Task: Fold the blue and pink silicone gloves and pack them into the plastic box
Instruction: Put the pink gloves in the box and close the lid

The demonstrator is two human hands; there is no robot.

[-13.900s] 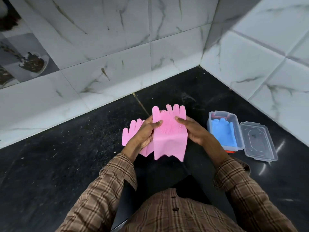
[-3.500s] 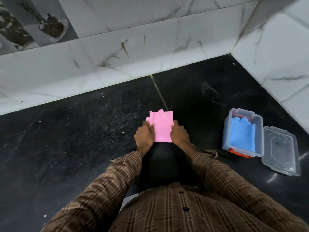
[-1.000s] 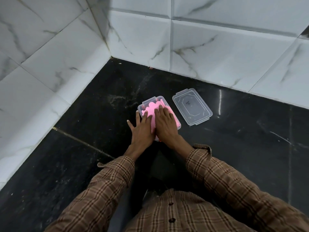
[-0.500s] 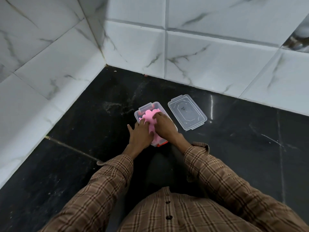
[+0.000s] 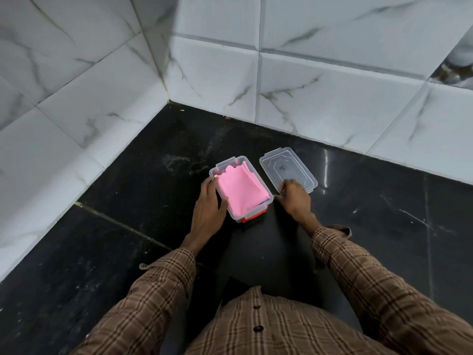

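A clear plastic box point(image 5: 263, 185) stands on the black floor with an orange clip at its near end. Folded pink gloves point(image 5: 240, 189) fill it to the rim; only a thin blue sliver of the blue gloves shows at the near right corner. My left hand point(image 5: 209, 204) rests against the box's left wall, fingers spread along it. The clear lid point(image 5: 286, 170) lies flat to the right of the box. My right hand point(image 5: 294, 197) touches the lid's near edge with curled fingers; whether it grips the lid is unclear.
White marble-tiled walls meet in a corner point(image 5: 167, 99) behind the box. The black floor point(image 5: 384, 213) stretches to the right and left. My dark-trousered knee point(image 5: 263, 252) lies just in front of the box.
My right hand has left the pink gloves in the box and moved right to the lid's near edge. My left hand has shifted to the box's left wall.
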